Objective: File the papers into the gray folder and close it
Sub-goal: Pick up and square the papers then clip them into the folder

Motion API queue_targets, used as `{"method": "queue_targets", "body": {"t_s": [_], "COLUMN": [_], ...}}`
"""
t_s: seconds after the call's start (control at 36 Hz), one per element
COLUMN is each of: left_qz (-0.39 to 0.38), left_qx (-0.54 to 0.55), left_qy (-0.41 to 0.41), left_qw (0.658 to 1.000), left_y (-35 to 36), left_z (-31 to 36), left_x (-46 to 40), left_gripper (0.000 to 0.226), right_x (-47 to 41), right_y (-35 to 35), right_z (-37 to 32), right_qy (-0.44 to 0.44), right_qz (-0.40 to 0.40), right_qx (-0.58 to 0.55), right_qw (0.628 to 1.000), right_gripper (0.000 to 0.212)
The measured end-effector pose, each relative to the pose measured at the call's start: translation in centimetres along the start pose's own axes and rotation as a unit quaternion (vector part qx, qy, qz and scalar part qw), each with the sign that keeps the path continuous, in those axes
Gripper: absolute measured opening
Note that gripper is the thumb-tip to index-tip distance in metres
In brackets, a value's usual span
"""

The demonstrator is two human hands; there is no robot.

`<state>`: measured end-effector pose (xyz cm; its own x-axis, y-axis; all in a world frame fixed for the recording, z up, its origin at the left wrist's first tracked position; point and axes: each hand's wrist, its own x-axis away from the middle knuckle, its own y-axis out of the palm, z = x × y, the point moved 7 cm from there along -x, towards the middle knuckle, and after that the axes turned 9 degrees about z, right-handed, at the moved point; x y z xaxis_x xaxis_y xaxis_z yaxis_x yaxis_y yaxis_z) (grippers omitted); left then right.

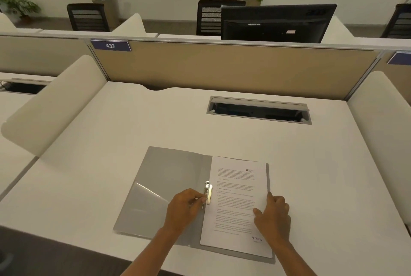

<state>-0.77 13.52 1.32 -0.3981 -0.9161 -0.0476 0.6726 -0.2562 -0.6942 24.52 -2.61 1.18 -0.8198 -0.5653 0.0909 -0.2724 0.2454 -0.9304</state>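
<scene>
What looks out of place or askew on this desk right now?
Nothing stands out. The papers lie flat and fairly square on the right half of the open gray folder; the left hand is at the metal clip, the right hand rests on the page.

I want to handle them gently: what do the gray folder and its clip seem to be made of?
The gray folder looks like thin, smooth plastic: its inner pocket is glossy and reflects light. The clip under the left hand looks like shiny, silver-coloured metal, though plated plastic is possible. The papers are ordinary matte white printed sheets.
</scene>
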Motion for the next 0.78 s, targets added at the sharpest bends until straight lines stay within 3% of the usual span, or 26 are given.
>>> {"method": "queue_targets", "body": {"t_s": [0.11,0.28,0.39,0.78], "left_qz": [0.0,-0.011,-0.034,-0.028], "left_qx": [0.022,-0.104,-0.153,-0.203], "left_qy": [-0.024,-0.122,-0.156,-0.154], "left_qw": [0.999,0.987,0.975,0.967], "left_y": [0.0,-0.6,-0.6,0.3], "left_z": [-0.4,-1.2,-1.3,-1.3], "left_x": [-0.4,-1.2,-1.3,-0.5], "left_gripper": [0.016,0.077,0.1,0.115], "right_x": [-0.2,-0.5,-0.6,-0.5], "right_y": [-0.2,-0.5,-0.5,-0.3], "right_z": [-0.2,-0.4,-0.5,-0.6], "right_qy": [-0.01,-0.013,-0.011,-0.017], "right_qz": [-0.008,-0.015,-0.019,-0.019], "right_qx": [0.008,0.013,0.014,0.026], "right_qw": [1.0,1.0,1.0,0.999], "right_gripper": [0.068,0.065,0.065,0.069]}}
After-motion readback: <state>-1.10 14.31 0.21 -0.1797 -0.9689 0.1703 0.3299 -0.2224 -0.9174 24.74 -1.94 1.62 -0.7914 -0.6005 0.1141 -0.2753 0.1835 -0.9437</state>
